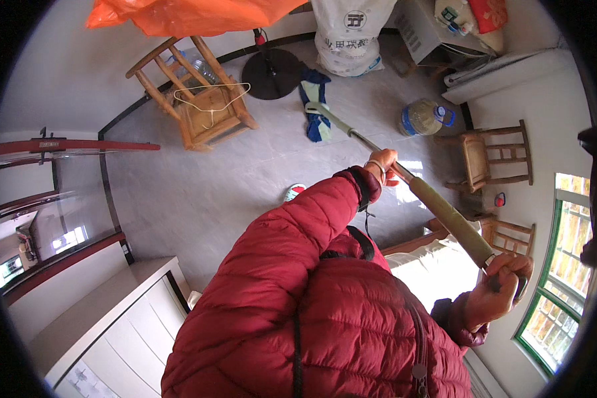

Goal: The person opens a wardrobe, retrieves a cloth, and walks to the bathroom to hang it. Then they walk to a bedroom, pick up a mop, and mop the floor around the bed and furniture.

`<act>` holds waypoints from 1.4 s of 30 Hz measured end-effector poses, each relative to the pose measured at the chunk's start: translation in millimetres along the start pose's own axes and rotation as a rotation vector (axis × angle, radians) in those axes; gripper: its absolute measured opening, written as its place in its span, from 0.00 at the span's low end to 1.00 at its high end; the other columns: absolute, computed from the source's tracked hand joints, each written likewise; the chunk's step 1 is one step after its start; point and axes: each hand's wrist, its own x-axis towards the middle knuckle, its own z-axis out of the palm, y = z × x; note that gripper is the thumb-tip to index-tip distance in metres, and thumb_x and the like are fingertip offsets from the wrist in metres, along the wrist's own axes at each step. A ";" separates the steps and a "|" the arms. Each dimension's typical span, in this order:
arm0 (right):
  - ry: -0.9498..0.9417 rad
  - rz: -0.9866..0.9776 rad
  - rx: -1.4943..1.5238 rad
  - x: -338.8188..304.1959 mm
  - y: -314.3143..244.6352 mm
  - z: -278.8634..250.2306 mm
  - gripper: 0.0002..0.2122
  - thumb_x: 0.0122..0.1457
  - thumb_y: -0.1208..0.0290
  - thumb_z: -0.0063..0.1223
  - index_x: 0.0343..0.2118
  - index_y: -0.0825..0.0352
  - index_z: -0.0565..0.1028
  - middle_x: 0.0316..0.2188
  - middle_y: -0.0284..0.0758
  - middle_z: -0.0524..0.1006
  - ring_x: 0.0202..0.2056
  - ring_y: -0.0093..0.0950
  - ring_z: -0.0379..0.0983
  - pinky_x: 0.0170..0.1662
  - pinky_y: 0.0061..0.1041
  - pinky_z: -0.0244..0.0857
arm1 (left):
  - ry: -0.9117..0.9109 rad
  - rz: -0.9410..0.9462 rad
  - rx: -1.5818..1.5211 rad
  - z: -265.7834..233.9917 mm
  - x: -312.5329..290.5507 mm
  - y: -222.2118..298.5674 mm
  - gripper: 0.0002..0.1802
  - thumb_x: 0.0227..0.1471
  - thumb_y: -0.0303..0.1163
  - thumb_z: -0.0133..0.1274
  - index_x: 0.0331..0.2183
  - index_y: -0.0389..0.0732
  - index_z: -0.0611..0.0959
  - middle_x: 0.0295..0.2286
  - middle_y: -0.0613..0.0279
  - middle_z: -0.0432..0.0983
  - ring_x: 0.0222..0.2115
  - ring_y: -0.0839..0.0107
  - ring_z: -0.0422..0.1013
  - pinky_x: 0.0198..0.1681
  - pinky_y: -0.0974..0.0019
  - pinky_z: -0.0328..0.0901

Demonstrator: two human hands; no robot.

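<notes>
A flat mop lies slantwise before me, its long pole [444, 215] part bare metal and part green sleeve. My left hand [383, 166] is closed around the metal stretch midway down. At the upper end of the pole, my right hand [501, 288] is wrapped around the grip. The mop head [316, 109], in blue and pale green cloth, rests on the grey tiled floor [212, 192], near a white sack. Both forearms are in dark red padded sleeves. One of my shoes [294, 192] shows beside the left sleeve.
A wooden chair [209, 109] with a wire hanger on it stands at far left, beside a round black base [270, 74]. A white sack [351, 40] stands beyond the mop head. Right of it are a large water jug [423, 118] and another wooden chair [476, 159]. A white cabinet [126, 325] is near left.
</notes>
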 end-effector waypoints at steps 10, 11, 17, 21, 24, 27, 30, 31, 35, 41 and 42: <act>-0.087 -0.147 -0.169 21.3 9.4 -92.7 0.01 0.45 0.78 0.32 0.21 0.68 0.58 0.21 0.35 0.58 0.17 0.19 0.53 0.23 0.19 0.49 | 0.094 0.052 -0.113 42.9 -32.5 -86.7 0.08 0.41 0.37 0.45 0.23 0.42 0.72 0.15 0.63 0.64 0.11 0.71 0.59 0.20 0.56 0.67; -0.096 -0.076 -0.017 21.9 10.1 -99.4 0.01 0.45 0.77 0.32 0.22 0.68 0.58 0.20 0.35 0.59 0.17 0.19 0.52 0.23 0.19 0.49 | 0.099 0.044 -0.129 43.9 -36.4 -93.6 0.08 0.41 0.37 0.45 0.23 0.42 0.72 0.15 0.63 0.64 0.11 0.70 0.60 0.20 0.56 0.66; -0.143 0.010 0.070 21.8 15.3 -112.3 0.02 0.46 0.76 0.32 0.23 0.66 0.60 0.14 0.31 0.58 0.18 0.19 0.49 0.25 0.18 0.47 | 0.205 0.004 -0.197 30.0 -56.9 -124.5 0.09 0.42 0.37 0.46 0.22 0.41 0.72 0.15 0.63 0.64 0.11 0.71 0.60 0.19 0.59 0.66; -0.203 0.129 0.164 13.8 23.3 -96.7 0.02 0.46 0.76 0.35 0.24 0.65 0.62 0.13 0.30 0.58 0.18 0.19 0.49 0.24 0.18 0.46 | 0.295 0.004 -0.272 0.7 -72.6 -142.2 0.09 0.43 0.36 0.46 0.21 0.42 0.72 0.14 0.65 0.63 0.12 0.73 0.60 0.20 0.60 0.65; -0.300 0.223 0.273 -0.1 31.5 -79.1 0.03 0.46 0.77 0.36 0.26 0.65 0.63 0.13 0.30 0.58 0.17 0.19 0.50 0.23 0.18 0.45 | 0.339 0.015 -0.336 -34.5 -86.3 -150.3 0.10 0.43 0.36 0.47 0.21 0.40 0.73 0.15 0.62 0.66 0.12 0.71 0.61 0.17 0.60 0.65; -0.307 0.268 0.322 -20.1 39.5 -58.8 0.04 0.46 0.77 0.37 0.27 0.65 0.64 0.13 0.30 0.59 0.17 0.19 0.50 0.22 0.18 0.45 | 0.368 0.054 -0.366 -73.7 -98.6 -160.6 0.11 0.46 0.36 0.45 0.20 0.38 0.74 0.15 0.59 0.69 0.11 0.70 0.62 0.16 0.61 0.64; -0.331 0.261 0.288 -44.2 44.0 -28.9 0.03 0.47 0.77 0.37 0.26 0.65 0.63 0.14 0.30 0.59 0.17 0.19 0.51 0.21 0.17 0.46 | 0.322 0.088 -0.241 -124.6 -100.7 -169.3 0.13 0.48 0.33 0.44 0.17 0.37 0.73 0.12 0.58 0.67 0.10 0.69 0.62 0.14 0.62 0.63; -0.301 0.285 0.271 -54.1 45.4 -19.7 0.02 0.47 0.76 0.37 0.25 0.64 0.62 0.15 0.29 0.59 0.18 0.18 0.51 0.21 0.17 0.45 | 0.389 0.053 -0.328 -138.2 -97.9 -171.0 0.15 0.49 0.32 0.44 0.15 0.37 0.73 0.11 0.58 0.65 0.08 0.68 0.61 0.12 0.61 0.62; -0.420 0.243 0.151 -90.6 47.5 28.9 0.03 0.44 0.75 0.36 0.24 0.65 0.62 0.15 0.32 0.61 0.17 0.21 0.56 0.22 0.18 0.51 | 0.394 0.194 0.102 -213.3 -96.5 -183.5 0.15 0.46 0.38 0.52 0.16 0.40 0.75 0.11 0.59 0.68 0.10 0.68 0.65 0.13 0.62 0.63; -0.553 0.403 0.189 -149.6 72.7 95.8 0.04 0.44 0.75 0.39 0.25 0.64 0.65 0.17 0.34 0.68 0.19 0.22 0.60 0.21 0.19 0.54 | 0.508 0.133 -0.509 -330.6 -110.8 -183.6 0.11 0.42 0.32 0.45 0.13 0.41 0.69 0.09 0.59 0.61 0.09 0.67 0.57 0.14 0.59 0.57; -0.607 0.417 0.188 -161.0 80.0 109.6 0.03 0.46 0.74 0.41 0.26 0.63 0.65 0.18 0.34 0.69 0.19 0.22 0.61 0.21 0.20 0.54 | 0.591 0.091 -0.503 -353.6 -115.8 -179.7 0.12 0.43 0.33 0.45 0.13 0.42 0.68 0.09 0.59 0.60 0.09 0.67 0.57 0.14 0.59 0.57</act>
